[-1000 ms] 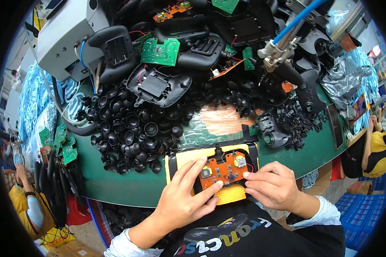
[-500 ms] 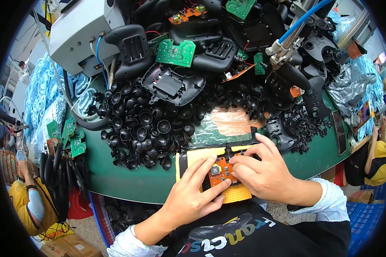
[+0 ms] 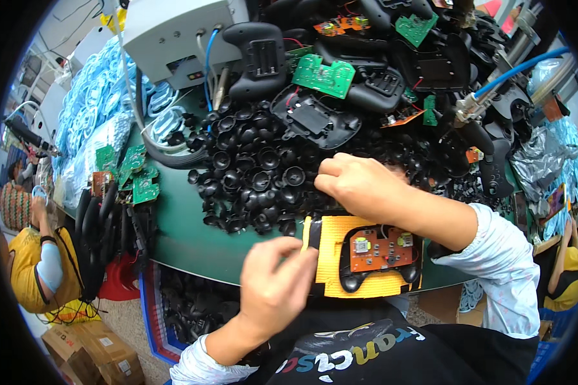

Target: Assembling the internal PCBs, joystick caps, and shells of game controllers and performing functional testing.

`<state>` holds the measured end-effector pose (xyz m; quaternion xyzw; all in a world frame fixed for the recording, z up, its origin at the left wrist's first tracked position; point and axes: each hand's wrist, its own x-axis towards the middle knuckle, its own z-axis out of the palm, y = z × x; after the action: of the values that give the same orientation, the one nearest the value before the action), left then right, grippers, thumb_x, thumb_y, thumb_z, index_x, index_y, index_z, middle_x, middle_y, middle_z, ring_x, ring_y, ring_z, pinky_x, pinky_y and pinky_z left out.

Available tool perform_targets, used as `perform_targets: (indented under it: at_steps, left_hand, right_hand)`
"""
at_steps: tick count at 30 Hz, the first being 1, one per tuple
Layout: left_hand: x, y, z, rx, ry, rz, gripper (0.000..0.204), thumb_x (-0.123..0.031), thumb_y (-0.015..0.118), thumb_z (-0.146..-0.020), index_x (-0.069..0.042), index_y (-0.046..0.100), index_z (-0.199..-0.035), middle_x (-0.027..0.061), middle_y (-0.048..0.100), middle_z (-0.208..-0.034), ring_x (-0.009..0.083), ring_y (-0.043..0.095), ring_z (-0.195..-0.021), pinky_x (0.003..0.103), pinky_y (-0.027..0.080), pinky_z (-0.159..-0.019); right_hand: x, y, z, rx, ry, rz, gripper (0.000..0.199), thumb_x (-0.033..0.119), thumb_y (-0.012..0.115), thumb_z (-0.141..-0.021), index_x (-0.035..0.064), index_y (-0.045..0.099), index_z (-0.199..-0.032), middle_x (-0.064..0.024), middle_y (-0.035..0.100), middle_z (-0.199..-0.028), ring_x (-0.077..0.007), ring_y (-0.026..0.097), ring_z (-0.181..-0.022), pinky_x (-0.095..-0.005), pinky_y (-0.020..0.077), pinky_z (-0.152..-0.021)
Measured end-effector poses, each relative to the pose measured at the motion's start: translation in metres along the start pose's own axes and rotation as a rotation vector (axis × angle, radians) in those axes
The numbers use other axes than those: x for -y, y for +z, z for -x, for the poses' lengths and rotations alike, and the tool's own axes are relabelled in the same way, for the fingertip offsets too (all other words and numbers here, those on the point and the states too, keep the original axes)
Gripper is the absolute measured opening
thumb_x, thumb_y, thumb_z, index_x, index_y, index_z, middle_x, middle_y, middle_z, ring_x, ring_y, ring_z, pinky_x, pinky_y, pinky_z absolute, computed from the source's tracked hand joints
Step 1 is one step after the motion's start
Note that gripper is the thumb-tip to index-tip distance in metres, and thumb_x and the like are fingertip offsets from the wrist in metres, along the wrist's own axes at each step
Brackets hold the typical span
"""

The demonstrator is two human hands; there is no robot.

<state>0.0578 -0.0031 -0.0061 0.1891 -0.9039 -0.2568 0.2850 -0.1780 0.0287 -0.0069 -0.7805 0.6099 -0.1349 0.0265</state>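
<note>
On a yellow ribbed pad [image 3: 332, 240] at the table's front edge lies a black game controller shell [image 3: 351, 282] with an orange circuit board [image 3: 371, 258] set in it. My right hand [image 3: 363, 186] reaches over the far side of the pad to a heap of black thumbstick caps [image 3: 261, 179]. Its fingers are curled and the tips are hidden, so what they hold cannot be made out. My left hand [image 3: 273, 285] hovers at the pad's left edge, apart from the controller. Its fingers are bent together and slightly blurred; I cannot make out anything in them.
Controller shells [image 3: 316, 122] and green circuit boards [image 3: 324, 75] are piled behind the caps. A grey machine box [image 3: 167, 45] stands at the back left. A metal fixture with a blue hose [image 3: 523, 70] rises at the right. Another person [image 3: 42, 263] sits at far left.
Both hands have left the orange board. My right hand has gone forward to the caps, my left has drawn back leftward. The view has shifted, and the controller now lies uncovered.
</note>
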Motion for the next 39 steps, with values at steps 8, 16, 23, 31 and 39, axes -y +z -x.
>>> perform_targets:
  at_steps: [8,16,23,31,39]
  left_hand:
    - [0.025,0.017,-0.009,-0.07,-0.145,-0.185,0.024,0.002,0.071,-0.078,-0.003,0.066,-0.101,0.009,0.063,-0.08,0.0251,0.062,-0.061,0.032,0.05,-0.056]
    - [0.024,-0.009,-0.005,0.009,-0.254,0.097,0.044,0.019,0.054,-0.079,-0.006,0.072,-0.11,0.0111,0.059,-0.099,0.0169,0.067,-0.069,0.028,0.053,-0.058]
    - [0.0,-0.009,-0.013,0.1,-0.258,0.587,0.028,0.017,0.054,-0.086,0.009,0.063,-0.111,0.0165,0.054,-0.118,0.0223,0.066,-0.1,0.028,0.058,-0.083]
    - [-0.021,0.029,-0.02,0.138,-0.361,0.862,0.025,0.017,0.059,-0.086,0.01,0.064,-0.109,0.0155,0.056,-0.118,0.0253,0.064,-0.109,0.033,0.053,-0.095]
    - [-0.019,0.045,-0.029,0.137,-0.147,0.387,0.029,-0.005,0.082,-0.07,-0.006,0.076,-0.098,0.0053,0.067,-0.094,0.0211,0.059,-0.088,0.032,0.044,-0.08]
  right_hand:
    - [0.011,-0.047,0.039,-0.223,0.205,-0.232,0.012,0.006,0.071,-0.078,0.0026,0.063,-0.086,-0.0104,0.061,-0.085,-0.0303,0.064,-0.078,-0.0386,0.0534,-0.069]
    - [0.05,-0.068,0.127,-0.274,0.4,-0.306,0.02,-0.002,0.079,-0.072,0.0012,0.07,-0.089,-0.0107,0.067,-0.091,-0.0237,0.068,-0.078,-0.0317,0.0563,-0.066]
    - [0.047,-0.046,0.134,-0.304,0.377,-0.36,0.02,-0.001,0.078,-0.072,0.0009,0.069,-0.09,-0.0095,0.066,-0.091,-0.024,0.067,-0.078,-0.0321,0.0561,-0.065]
    - [0.045,-0.042,0.135,-0.323,0.355,-0.363,0.022,-0.002,0.079,-0.071,0.0025,0.07,-0.091,-0.0085,0.068,-0.092,-0.0245,0.066,-0.08,-0.0326,0.054,-0.068]
    - [0.042,-0.039,0.133,-0.323,0.321,-0.392,0.022,-0.003,0.078,-0.07,0.0034,0.071,-0.09,-0.008,0.07,-0.094,-0.024,0.066,-0.079,-0.0327,0.053,-0.071]
